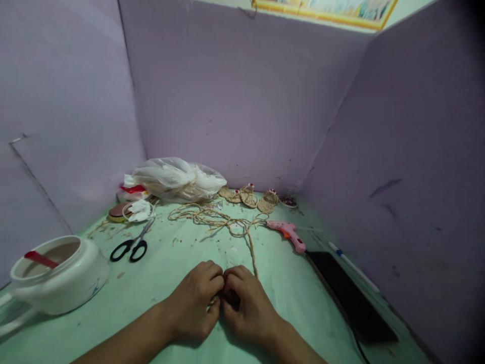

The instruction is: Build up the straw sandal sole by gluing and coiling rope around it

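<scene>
Some risk of snagging under a pull, because of twine looped beside the glue gun and trailing toward the right hand, curled against the left hand, fingertips together, impossible to tell clamped on what.

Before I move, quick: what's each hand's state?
Left hand: fingers curled closed; anything held is too hidden to tell.
Right hand: fingers curled closed; twine runs up to it, but whether it's gripped can't be told.
</scene>
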A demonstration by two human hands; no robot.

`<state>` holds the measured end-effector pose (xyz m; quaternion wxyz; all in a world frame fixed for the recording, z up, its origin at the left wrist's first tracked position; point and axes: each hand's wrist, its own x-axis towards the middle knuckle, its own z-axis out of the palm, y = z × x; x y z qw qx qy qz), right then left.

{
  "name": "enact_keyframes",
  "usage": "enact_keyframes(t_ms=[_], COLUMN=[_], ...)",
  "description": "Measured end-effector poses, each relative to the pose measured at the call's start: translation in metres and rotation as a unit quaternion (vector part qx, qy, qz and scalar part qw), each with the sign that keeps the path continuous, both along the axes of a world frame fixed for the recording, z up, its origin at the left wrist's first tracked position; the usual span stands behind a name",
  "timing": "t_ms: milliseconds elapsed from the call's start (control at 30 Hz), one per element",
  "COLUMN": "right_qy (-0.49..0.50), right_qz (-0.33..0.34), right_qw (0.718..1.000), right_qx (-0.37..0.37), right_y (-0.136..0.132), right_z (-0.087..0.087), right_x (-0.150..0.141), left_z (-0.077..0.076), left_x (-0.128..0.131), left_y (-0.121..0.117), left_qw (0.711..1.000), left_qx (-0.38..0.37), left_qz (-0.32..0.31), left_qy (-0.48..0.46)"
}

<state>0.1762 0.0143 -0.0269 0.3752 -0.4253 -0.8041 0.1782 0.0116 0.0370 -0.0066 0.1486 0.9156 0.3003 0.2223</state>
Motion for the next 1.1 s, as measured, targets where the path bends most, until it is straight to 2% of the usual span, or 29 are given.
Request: enact_keyframes(t_ms=[367,567,900,1100], right_qy=[0.004,0.016,0.030,0.033], right_qz=[-0.005,-0.005,-0.002,0.019], right_qw=[1.000,1.000,0.998,0.999], right_qx=[0.022,0.023,0.055,0.020], right_y=[0.0017,0.0025,0.0043,0.0051], right_z=[-0.0045,-0.0059,0.0027,0.0013], right_x=[0.0010,0.0024,0.0011,0.0024], left_z=[-0.0009,-0.0017,-0.0056,-0.0082], left_x=[-0.0009,-0.0011,0.0019,0.0033], left_y=[-0.0045,-0.0036,-0.0021,0.0025], left_qw=[1.000,1.000,0.998,0.998], left_qx=[-0.005,-0.009,0.002,0.011], left_qz=[0.015,0.023,0.029,0.000], left_qy=[0.027,0.000,-0.058,-0.066])
